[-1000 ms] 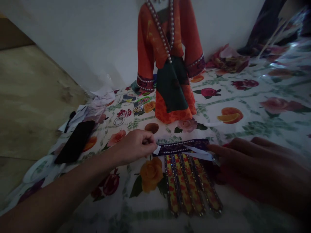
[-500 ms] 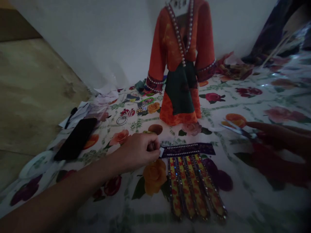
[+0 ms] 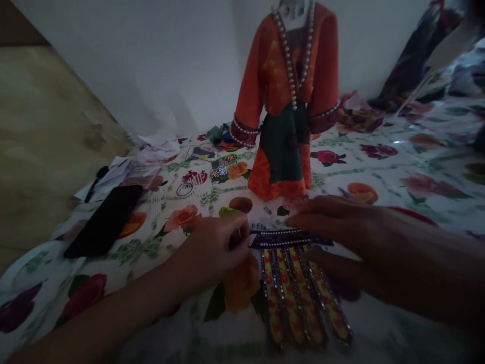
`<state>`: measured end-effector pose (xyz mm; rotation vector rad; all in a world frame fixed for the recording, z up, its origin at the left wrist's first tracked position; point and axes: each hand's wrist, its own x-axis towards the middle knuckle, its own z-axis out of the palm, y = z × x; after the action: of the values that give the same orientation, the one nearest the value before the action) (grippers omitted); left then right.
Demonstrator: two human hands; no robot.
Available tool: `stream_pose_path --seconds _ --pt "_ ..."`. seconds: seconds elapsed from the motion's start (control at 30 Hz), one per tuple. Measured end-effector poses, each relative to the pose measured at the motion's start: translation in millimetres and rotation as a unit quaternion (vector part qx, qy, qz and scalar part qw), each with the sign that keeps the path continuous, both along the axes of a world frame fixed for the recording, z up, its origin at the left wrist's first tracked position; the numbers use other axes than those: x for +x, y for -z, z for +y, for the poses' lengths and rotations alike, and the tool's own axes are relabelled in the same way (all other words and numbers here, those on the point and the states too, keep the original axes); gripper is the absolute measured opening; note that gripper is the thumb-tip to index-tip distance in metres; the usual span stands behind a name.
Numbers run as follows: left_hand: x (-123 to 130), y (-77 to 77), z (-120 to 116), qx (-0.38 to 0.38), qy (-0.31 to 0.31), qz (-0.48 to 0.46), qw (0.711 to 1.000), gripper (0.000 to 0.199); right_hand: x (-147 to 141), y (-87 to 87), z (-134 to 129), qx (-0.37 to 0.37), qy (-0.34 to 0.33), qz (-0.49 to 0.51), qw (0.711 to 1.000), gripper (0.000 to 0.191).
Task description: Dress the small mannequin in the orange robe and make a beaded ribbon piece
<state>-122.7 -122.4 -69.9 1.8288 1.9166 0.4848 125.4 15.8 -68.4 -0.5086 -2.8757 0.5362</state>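
Note:
A dark purple band (image 3: 280, 237) with two rows of pearl beads lies flat, with several yellow-and-red strips (image 3: 282, 293) edged in shiny beads hanging from it. My left hand (image 3: 222, 242) is pinched closed at the band's left end; the exact grip is partly hidden by the fingers. From the right, my right hand (image 3: 352, 237) reaches over the band's right part, its fingers stretched out and apart, slightly blurred. Behind that hand a thin scissor tip (image 3: 343, 192) shows on the cloth; the rest is covered.
Behind the band stands a small figure in an orange and green dress (image 3: 288, 136) with pearl trim. At left lie a black phone (image 3: 104, 220), papers (image 3: 109, 179) and a clear round lid (image 3: 32, 263). Fabric scraps (image 3: 223, 134) sit near the wall. Flowered cloth (image 3: 151, 308) covers the table.
My right hand has come left over the band, its fingers now spread, where before it was by the scissors. My left hand stays at the band's end. The view has shifted slightly.

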Motion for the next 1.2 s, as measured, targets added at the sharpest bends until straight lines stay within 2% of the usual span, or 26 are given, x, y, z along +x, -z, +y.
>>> stream_pose_path --seconds 0.1,0.17,0.3,0.47,0.6,0.87,1.07,1.2 --pt "-1 1.9 -3 0.029 0.010 0.022 0.999 0.007 -59 -26.9 -7 -0.077 -0.082 -0.025 0.993 0.038" --pt "-2 1.6 -4 0.044 0.017 0.020 0.999 0.006 -81 -31.9 -1 -0.151 -0.128 -0.059 0.978 0.033" --pt "-2 -0.7 -4 0.063 0.017 0.009 0.998 0.007 -97 -19.8 16 -0.259 -0.203 -0.079 0.941 0.028" --pt "-1 -4.3 0 0.046 0.000 -0.024 0.999 0.006 -98 1.2 26 -0.334 -0.226 -0.032 0.915 0.025" --pt "-3 -10.0 3 0.025 -0.006 -0.063 0.998 0.008 -99 8.1 28 -0.332 -0.227 -0.014 0.915 0.025" --pt "-10 -19.4 2 -0.034 -0.028 -0.144 0.989 0.013 -101 2.6 24 -0.315 -0.211 -0.018 0.925 0.021" --pt "-13 -32.3 -5 -0.026 0.010 -0.153 0.988 0.012 -100 4.3 24 -0.315 -0.210 -0.014 0.925 0.025" --pt "-15 -34.2 -2 -0.058 0.014 -0.172 0.983 0.012 -98 2.3 25 -0.316 -0.219 -0.012 0.923 0.025"
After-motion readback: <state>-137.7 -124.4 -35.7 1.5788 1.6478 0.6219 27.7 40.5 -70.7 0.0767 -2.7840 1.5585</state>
